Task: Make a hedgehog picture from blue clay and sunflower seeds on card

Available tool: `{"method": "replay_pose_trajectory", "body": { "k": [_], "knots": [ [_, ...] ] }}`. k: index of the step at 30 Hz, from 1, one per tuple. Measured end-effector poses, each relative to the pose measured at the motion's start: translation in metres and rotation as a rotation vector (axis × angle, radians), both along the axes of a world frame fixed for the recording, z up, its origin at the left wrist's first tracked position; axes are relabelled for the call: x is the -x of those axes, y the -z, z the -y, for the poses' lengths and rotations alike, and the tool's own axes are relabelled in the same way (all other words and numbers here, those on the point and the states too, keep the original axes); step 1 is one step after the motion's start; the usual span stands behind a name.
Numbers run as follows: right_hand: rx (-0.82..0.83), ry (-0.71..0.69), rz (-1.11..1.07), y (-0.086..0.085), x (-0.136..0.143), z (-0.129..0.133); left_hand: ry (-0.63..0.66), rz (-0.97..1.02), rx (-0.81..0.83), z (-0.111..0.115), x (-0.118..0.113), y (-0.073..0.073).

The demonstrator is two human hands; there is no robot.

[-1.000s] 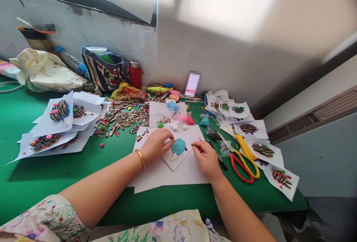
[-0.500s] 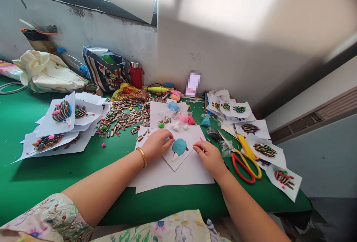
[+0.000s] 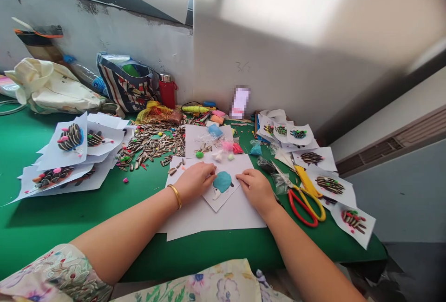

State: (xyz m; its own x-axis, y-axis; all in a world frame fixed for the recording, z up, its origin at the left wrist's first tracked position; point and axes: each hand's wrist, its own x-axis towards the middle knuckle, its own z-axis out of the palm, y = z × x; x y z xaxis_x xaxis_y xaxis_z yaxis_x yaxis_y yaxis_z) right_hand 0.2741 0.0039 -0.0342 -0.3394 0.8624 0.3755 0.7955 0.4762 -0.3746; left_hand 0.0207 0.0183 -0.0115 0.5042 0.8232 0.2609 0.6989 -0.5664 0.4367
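Observation:
A small white sheet of paper (image 3: pixel 216 203) lies cornerwise before me, bearing a flat blue clay hedgehog (image 3: pixel 222 182) with a white face and dark bits at its edge. My left hand (image 3: pixel 197 182), with a gold bangle on the wrist, has its fingers closed at the sheet's left edge. At the right corner, my right hand (image 3: pixel 257 189) pinches with thumb and forefinger; anything tiny between the fingertips is hidden. Larger white sheets (image 3: pixel 195 220) lie underneath. Close beyond my left hand are a few sunflower seeds (image 3: pixel 172 171) and a green clay ball (image 3: pixel 199 154).
Sunflower seeds (image 3: pixel 156 146) are heaped at the back. Stacks of seed-hedgehog sheets stand left (image 3: pixel 69 172) and right (image 3: pixel 334 185). Red-and-yellow scissors (image 3: pixel 303 206) lie right of my hand, near bagged clay (image 3: pixel 256 148). A red flask (image 3: pixel 167 93) and bags (image 3: pixel 127 81) line the wall.
My right hand has shifted slightly left and up along the sheet's right corner, and its fingers look straighter. A pink bit seen above it before is now out of sight. My left hand stays put.

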Motion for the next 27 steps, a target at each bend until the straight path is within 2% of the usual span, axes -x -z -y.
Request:
{"method": "replay_pose_trajectory", "body": {
  "k": [5, 10, 17, 23, 27],
  "knots": [
    [-0.039, -0.069, 0.128, 0.001, -0.002, 0.015, 0.019, -0.035, -0.044, 0.000, -0.001, 0.001],
    [-0.067, 0.002, 0.210, -0.005, 0.004, 0.020, 0.032, -0.090, -0.042, 0.001, -0.003, 0.000],
    [-0.080, 0.032, 0.197, -0.003, 0.002, 0.014, 0.020, -0.120, -0.076, 0.006, -0.005, -0.001],
    [-0.088, 0.111, 0.217, -0.001, 0.004, 0.007, 0.001, -0.233, -0.141, 0.008, -0.007, -0.006],
    [-0.109, 0.117, 0.154, 0.001, 0.001, 0.005, 0.050, -0.119, -0.156, 0.006, -0.006, -0.001]
  ]
}}
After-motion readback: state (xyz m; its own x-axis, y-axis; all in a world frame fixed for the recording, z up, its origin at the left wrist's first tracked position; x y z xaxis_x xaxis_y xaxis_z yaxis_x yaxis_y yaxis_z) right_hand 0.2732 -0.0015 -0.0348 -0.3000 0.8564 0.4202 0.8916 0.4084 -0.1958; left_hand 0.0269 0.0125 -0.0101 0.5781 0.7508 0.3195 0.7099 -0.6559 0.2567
